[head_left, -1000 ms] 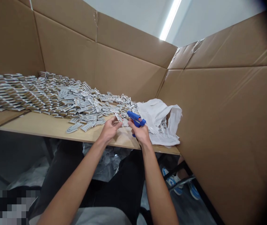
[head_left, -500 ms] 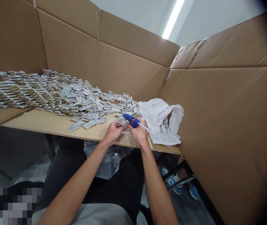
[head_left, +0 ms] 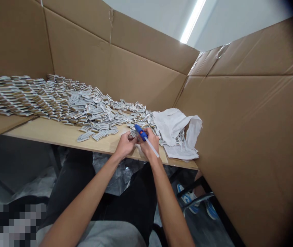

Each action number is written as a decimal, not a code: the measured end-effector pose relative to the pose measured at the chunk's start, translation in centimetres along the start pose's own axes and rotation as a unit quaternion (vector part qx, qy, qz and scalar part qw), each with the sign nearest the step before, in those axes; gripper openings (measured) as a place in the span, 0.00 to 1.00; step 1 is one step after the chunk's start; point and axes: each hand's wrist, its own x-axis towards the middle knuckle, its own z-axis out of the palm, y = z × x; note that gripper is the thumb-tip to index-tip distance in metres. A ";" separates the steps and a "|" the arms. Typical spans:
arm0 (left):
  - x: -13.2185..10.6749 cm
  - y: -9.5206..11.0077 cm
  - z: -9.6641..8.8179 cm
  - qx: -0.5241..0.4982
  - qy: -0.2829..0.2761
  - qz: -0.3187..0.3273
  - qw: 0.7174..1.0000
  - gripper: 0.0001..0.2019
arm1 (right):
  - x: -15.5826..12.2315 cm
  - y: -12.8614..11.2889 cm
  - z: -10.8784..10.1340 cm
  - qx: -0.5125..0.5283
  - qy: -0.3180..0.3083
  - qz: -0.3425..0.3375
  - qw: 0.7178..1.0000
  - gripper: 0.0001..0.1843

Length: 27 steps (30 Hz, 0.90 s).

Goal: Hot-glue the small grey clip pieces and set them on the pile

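My right hand [head_left: 149, 144] is closed around a blue glue gun [head_left: 141, 132], whose orange part shows near the fingers. From its rear a translucent glue stick [head_left: 152, 148] slants down over the back of the hand. Close on the left, my left hand [head_left: 125, 145] pinches a small flat grey piece [head_left: 133, 132] at the tip of its fingers; the hands partly cover it. Many similar grey pieces [head_left: 98, 127] lie heaped just beyond both hands on the wooden table [head_left: 56, 134].
Neat stacked rows of pieces [head_left: 20, 96] fill the left side. A crumpled white bag [head_left: 170, 123] with pieces in it lies on the right. Cardboard walls [head_left: 146, 72] enclose the back and right. Below the table at right, another person's blue-and-white shoes [head_left: 187, 197] show.
My right hand has turned the glue gun, so the glue stick now points down toward my wrist rather than to the right. My left hand stays nearly in place with the grey piece.
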 end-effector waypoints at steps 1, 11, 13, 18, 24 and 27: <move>0.0 0.0 0.0 -0.002 -0.002 0.003 1.000 0.22 | -0.1 0.1 0.2 -0.008 -0.002 -0.013 1.000 0.12; -0.1 0.1 -0.1 -0.005 0.005 0.003 1.000 0.23 | -0.2 0.1 0.5 -0.022 -0.017 -0.061 0.998 0.17; -0.1 0.2 -0.1 -0.006 0.006 0.007 1.000 0.23 | -0.2 0.1 0.4 -0.014 -0.015 -0.064 0.998 0.15; -0.1 0.1 -0.1 -0.001 0.002 0.009 1.000 0.23 | -0.1 0.0 0.2 0.001 -0.003 -0.063 0.998 0.13; 0.2 -0.6 -0.3 -0.002 0.030 0.002 1.000 0.21 | 0.0 -0.1 0.2 0.016 0.041 -0.049 0.998 0.07; 0.2 -0.5 -0.4 -0.003 0.065 -0.008 0.998 0.18 | 0.2 0.1 -0.8 0.058 0.030 -0.028 0.997 0.10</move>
